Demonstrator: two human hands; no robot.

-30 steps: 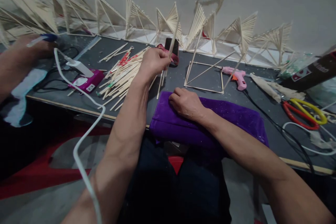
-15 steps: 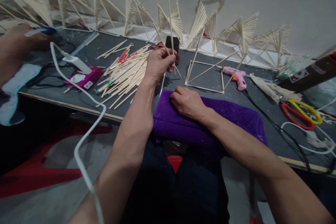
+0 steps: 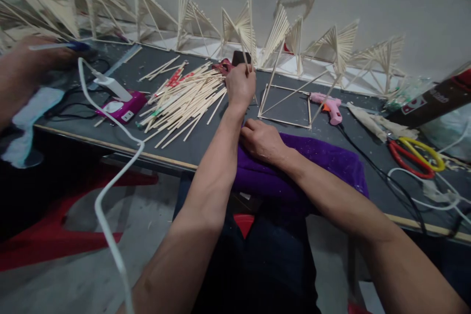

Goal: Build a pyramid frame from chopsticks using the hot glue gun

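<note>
1. Beneath everything else: dark bench (image 3: 200, 144).
2. Along the near edge, purple cloth (image 3: 327, 154), apparently soft and limp.
3. Left of centre, pile of loose sticks (image 3: 184, 103), crossed at mixed angles; likely to slide over one another, so best drawn out singly by a free end.
4. Right of the pile, square stick frame (image 3: 285, 122) with raised sticks; probably light, weak at the joints, safest held by a base corner. Near its far right corner, pink glue gun (image 3: 333, 108).
5. On the cloth, right hand (image 3: 262, 140), loosely curled; cannot tell whether gripping anything.
6. Between pile and frame, left hand (image 3: 241, 86), thumb and fingers pinched.
7. In that pinch, slim stick (image 3: 243, 51), perhaps more than one; likely feather-light, stiff, snappable, best held mid-length.
</note>
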